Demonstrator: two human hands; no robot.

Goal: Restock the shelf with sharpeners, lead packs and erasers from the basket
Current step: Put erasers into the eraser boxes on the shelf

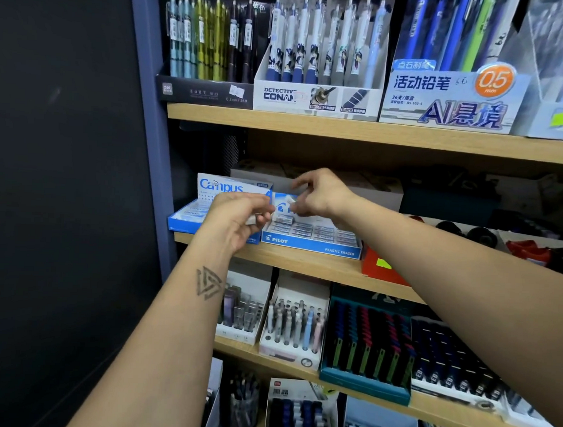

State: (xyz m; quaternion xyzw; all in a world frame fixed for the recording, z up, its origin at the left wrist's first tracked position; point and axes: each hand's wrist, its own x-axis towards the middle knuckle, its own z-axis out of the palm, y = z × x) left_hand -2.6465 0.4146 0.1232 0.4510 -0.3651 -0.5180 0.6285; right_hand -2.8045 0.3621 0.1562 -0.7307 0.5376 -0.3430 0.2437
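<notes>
Both my hands are raised to the middle shelf (304,262). My left hand (238,221) curls around small white erasers (252,219), in front of the blue Campus eraser box (190,215). My right hand (322,195) pinches one white eraser (292,204) between thumb and fingers, just above the blue Pilot plastic eraser box (311,244). That box holds several rows of sleeved erasers (314,230). No basket shows in the head view.
A red box (380,268) stands right of the Pilot box, with black and red items (528,247) further right. Pen display boxes (319,96) fill the shelf above. Lead packs and pencil displays (365,341) sit below. A dark wall (61,173) closes the left.
</notes>
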